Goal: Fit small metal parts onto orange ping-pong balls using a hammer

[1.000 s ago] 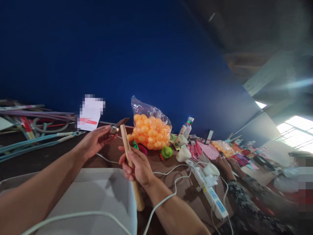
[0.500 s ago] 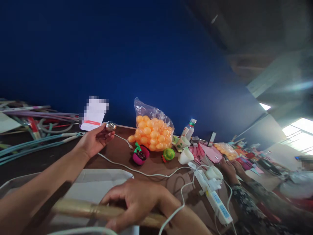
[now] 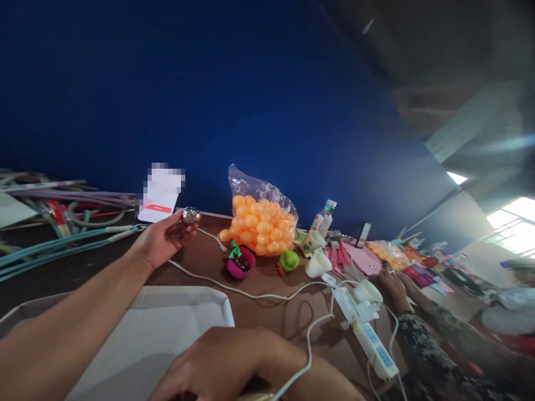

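Observation:
In my left hand (image 3: pixel 165 242) a shiny silvery ball (image 3: pixel 191 215) is pinched between thumb and fingertips, above the brown tabletop (image 3: pixel 267 317). My right hand (image 3: pixel 204 362) is low at the bottom edge, over the front of a white tray (image 3: pixel 167 334). Its fingers are mostly cut off by the frame. A bit of the pale wooden stick (image 3: pixel 257 396) that it gripped a moment ago shows beneath the wrist. Near my left hand a magenta cup-like holder (image 3: pixel 239 273) with a green bow contains small dark bits. A green and orange ornament (image 3: pixel 289 260) lies beside it.
Behind stands a clear bag of orange balls (image 3: pixel 263 225). To the right are a bottle (image 3: pixel 324 219), a white cup (image 3: pixel 318 264) and a power strip (image 3: pixel 371 342). White cables (image 3: pixel 251 293) cross the table. A co-worker's hands (image 3: pixel 397 287) work at far right; cords (image 3: pixel 83 248) lie left.
My right hand has moved down with the wooden stick, mostly out of view, exposing more of the white tray. My left hand stays nearly in place with the silvery ball.

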`<state>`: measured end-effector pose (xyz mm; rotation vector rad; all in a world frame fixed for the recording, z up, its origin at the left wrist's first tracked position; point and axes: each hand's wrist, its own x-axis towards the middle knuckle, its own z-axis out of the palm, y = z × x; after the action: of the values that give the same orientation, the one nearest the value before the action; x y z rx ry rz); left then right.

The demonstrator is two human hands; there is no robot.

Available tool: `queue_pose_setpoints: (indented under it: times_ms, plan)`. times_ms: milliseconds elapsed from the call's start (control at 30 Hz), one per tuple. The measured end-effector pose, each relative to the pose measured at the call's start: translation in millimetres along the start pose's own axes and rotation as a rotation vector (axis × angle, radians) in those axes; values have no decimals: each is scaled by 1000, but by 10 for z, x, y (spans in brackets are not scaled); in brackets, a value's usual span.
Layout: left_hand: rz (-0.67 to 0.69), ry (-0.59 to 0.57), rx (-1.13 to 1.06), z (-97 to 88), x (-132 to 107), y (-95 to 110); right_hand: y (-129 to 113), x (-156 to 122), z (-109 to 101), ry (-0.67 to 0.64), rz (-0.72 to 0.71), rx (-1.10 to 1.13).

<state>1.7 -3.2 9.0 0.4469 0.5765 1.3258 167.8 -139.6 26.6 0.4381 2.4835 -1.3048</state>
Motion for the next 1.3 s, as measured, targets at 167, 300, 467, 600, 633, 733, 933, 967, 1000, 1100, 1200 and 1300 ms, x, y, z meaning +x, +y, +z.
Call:
queue_pose_setpoints:
  times_ms: [167,300,467,600,633,733,933,967,1000,1100,1200,1300]
  plan:
    - [28,-67,26,-62,30,-38,-29,-102,-51,345,38,18]
    - [28,-94,13,-46,17,-45,62,-85,-11,421,41,95]
    - [22,-77,18,1,-2,-46,59,-51,-21,273,20,70]
    - [8,-96,41,-18,13,-49,12,-25,-32,171,28,51]
    - [4,-100,48,-27,17,-49,9,-18,-29,154,27,37]
    - [8,-120,74,-47,20,-48,27,2,-16,132,11,-4]
    - [59,-147,111,-27,24,-57,65,16,-5,148,-1,3]
    - [71,-147,115,-20,24,-58,63,17,-6,152,1,8]
    - [82,-148,117,-12,23,-59,60,18,-7,153,3,9]
    - [83,-166,114,3,9,-58,50,26,-12,139,19,5]
    - [54,-175,95,4,-8,-53,48,33,-15,126,28,15]
    - [36,-149,65,-5,-13,-45,57,32,-13,130,34,15]
